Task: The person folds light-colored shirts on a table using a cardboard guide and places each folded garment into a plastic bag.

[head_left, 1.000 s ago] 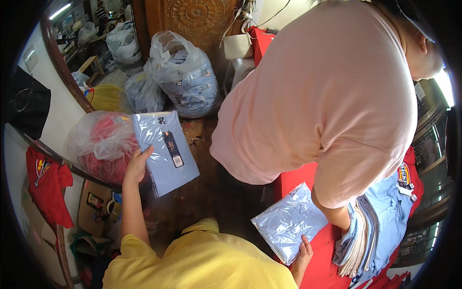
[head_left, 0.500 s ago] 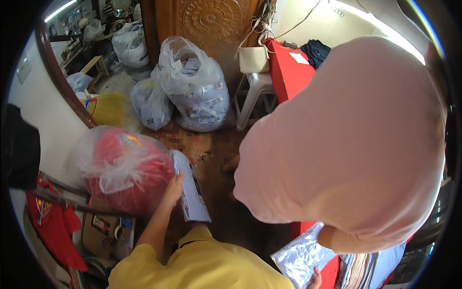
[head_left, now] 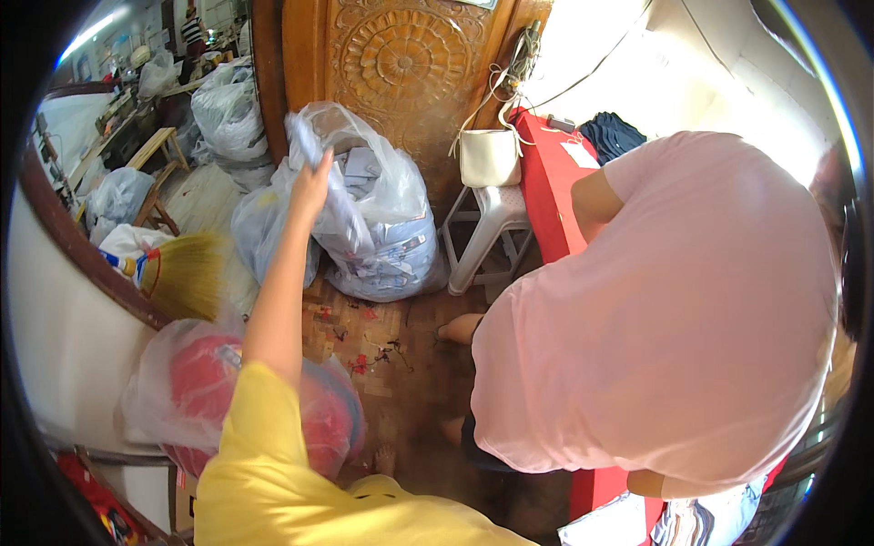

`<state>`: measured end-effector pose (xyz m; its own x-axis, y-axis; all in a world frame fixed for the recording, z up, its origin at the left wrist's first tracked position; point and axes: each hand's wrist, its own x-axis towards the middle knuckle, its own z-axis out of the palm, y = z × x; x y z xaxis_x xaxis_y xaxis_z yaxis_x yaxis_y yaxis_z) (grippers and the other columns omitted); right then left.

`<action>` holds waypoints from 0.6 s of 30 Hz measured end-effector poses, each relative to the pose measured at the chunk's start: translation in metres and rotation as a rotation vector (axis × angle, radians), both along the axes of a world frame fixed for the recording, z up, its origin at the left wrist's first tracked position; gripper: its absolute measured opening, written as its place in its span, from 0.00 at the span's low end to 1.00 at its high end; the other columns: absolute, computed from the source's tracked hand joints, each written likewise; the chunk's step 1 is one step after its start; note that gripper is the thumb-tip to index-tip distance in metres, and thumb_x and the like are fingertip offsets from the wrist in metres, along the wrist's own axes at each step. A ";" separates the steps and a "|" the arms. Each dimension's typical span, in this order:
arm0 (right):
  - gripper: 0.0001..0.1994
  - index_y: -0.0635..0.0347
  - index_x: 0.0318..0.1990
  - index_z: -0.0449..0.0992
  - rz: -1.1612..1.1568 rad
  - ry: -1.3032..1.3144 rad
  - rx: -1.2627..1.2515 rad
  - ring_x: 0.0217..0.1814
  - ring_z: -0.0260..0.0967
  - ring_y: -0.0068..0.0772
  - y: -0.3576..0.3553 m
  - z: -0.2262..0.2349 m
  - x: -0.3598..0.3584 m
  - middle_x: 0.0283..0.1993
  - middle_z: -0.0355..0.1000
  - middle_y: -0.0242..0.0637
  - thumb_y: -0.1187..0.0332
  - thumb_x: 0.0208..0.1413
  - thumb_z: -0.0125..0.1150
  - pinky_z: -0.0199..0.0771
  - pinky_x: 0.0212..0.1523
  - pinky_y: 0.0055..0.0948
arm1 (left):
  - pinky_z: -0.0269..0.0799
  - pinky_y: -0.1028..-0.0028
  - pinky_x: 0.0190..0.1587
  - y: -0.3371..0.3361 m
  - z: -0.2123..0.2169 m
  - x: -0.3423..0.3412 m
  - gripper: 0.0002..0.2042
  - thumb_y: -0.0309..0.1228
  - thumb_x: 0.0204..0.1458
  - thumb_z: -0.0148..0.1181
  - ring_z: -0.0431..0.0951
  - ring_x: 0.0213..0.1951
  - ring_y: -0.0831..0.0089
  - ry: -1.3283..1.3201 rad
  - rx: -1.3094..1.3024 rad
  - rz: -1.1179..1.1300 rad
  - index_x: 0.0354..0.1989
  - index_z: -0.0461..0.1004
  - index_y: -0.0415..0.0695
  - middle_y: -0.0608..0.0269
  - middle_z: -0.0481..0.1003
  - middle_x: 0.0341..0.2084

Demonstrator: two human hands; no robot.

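Observation:
My left arm reaches out to the far left, and my left hand (head_left: 312,193) is closed around the edge of a folded light-blue garment in clear plastic (head_left: 346,218). The garment hangs tilted in front of a large clear plastic bag (head_left: 396,255), which stands on the floor with its mouth open. Inside that bag lie several folded light-blue garments (head_left: 361,171). Whether the held garment touches the bag I cannot tell. My right hand is out of view. At the lower right, a plastic-wrapped package (head_left: 605,525) lies at the near end of the red-covered table (head_left: 592,491).
A person in a pink shirt (head_left: 655,318) bends over the table, close on my right. Beside the large bag stand a smaller plastic bag (head_left: 259,223) and a white stool (head_left: 487,214) bearing a cream handbag (head_left: 490,158). A plastic-wrapped red bundle (head_left: 196,382) and a broom (head_left: 191,273) are at left.
My left hand has moved up and away from beside the red bundle to the large bag, carrying the garment. My right hand has gone out of view. The whole view has shifted.

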<state>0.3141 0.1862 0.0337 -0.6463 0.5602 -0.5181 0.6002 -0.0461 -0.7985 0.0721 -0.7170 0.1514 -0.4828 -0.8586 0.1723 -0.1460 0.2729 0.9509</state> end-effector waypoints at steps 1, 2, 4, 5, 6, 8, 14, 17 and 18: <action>0.36 0.65 0.67 0.55 -0.009 -0.004 0.003 0.67 0.45 0.47 -0.004 -0.001 -0.001 0.69 0.46 0.49 0.52 0.54 0.50 0.48 0.61 0.57 | 0.65 0.59 0.58 -0.028 0.019 -0.030 0.46 0.63 0.52 0.50 0.72 0.55 0.44 -0.027 0.016 -0.028 0.65 0.53 0.31 0.34 0.71 0.52; 0.37 0.64 0.67 0.55 -0.019 -0.016 0.007 0.68 0.44 0.48 -0.007 -0.001 0.002 0.70 0.45 0.49 0.51 0.54 0.49 0.47 0.61 0.58 | 0.65 0.59 0.59 -0.050 0.031 -0.056 0.52 0.67 0.48 0.51 0.72 0.54 0.43 -0.057 0.035 -0.060 0.69 0.47 0.33 0.34 0.71 0.52; 0.38 0.64 0.68 0.54 -0.035 -0.032 0.010 0.70 0.41 0.50 -0.010 0.000 0.006 0.71 0.43 0.49 0.48 0.54 0.49 0.45 0.62 0.61 | 0.59 0.59 0.64 -0.078 0.029 -0.094 0.54 0.66 0.48 0.53 0.68 0.59 0.45 -0.086 0.079 0.007 0.70 0.40 0.33 0.32 0.65 0.57; 0.39 0.63 0.68 0.53 -0.025 -0.031 0.013 0.71 0.40 0.51 -0.008 0.001 0.001 0.72 0.42 0.50 0.47 0.54 0.49 0.44 0.63 0.63 | 0.57 0.59 0.65 -0.097 0.008 -0.107 0.54 0.65 0.48 0.54 0.66 0.61 0.46 -0.058 0.033 0.021 0.70 0.41 0.33 0.32 0.64 0.59; 0.40 0.63 0.69 0.52 -0.028 -0.038 0.016 0.72 0.39 0.51 -0.008 0.002 0.004 0.73 0.41 0.50 0.46 0.54 0.49 0.43 0.63 0.64 | 0.56 0.59 0.66 -0.096 -0.016 -0.116 0.51 0.63 0.49 0.55 0.64 0.62 0.47 -0.119 -0.023 -0.038 0.69 0.45 0.33 0.33 0.61 0.61; 0.41 0.62 0.70 0.51 -0.034 -0.048 0.019 0.74 0.36 0.53 -0.007 0.006 0.016 0.75 0.38 0.50 0.43 0.54 0.49 0.40 0.64 0.67 | 0.55 0.59 0.66 -0.068 -0.066 -0.121 0.45 0.57 0.51 0.57 0.61 0.64 0.46 -0.208 -0.143 -0.116 0.68 0.52 0.34 0.33 0.60 0.62; 0.36 0.63 0.67 0.60 -0.154 -0.067 0.049 0.75 0.37 0.52 0.013 -0.008 0.030 0.74 0.43 0.54 0.49 0.54 0.51 0.37 0.65 0.67 | 0.65 0.55 0.55 0.109 -0.248 -0.015 0.23 0.40 0.55 0.56 0.68 0.54 0.43 -0.350 -0.116 -0.172 0.56 0.68 0.37 0.38 0.69 0.51; 0.34 0.64 0.66 0.60 -0.114 -0.035 0.024 0.70 0.43 0.49 0.012 -0.013 0.016 0.71 0.47 0.52 0.54 0.54 0.50 0.43 0.63 0.60 | 0.68 0.53 0.49 0.205 -0.314 0.052 0.15 0.36 0.54 0.56 0.72 0.47 0.44 -0.493 0.139 -0.372 0.45 0.71 0.39 0.38 0.71 0.44; 0.33 0.65 0.66 0.61 -0.102 -0.019 0.012 0.69 0.44 0.48 0.010 -0.012 0.015 0.70 0.49 0.52 0.56 0.54 0.50 0.45 0.62 0.58 | 0.69 0.54 0.48 0.240 -0.336 0.076 0.14 0.35 0.53 0.57 0.72 0.44 0.43 -0.471 0.071 -0.446 0.44 0.71 0.39 0.40 0.72 0.39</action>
<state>0.3293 0.1962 0.0219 -0.5756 0.6286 -0.5231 0.6083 -0.0984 -0.7876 0.1478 -0.4768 -0.1846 -0.8056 -0.5598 -0.1940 -0.4383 0.3429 0.8308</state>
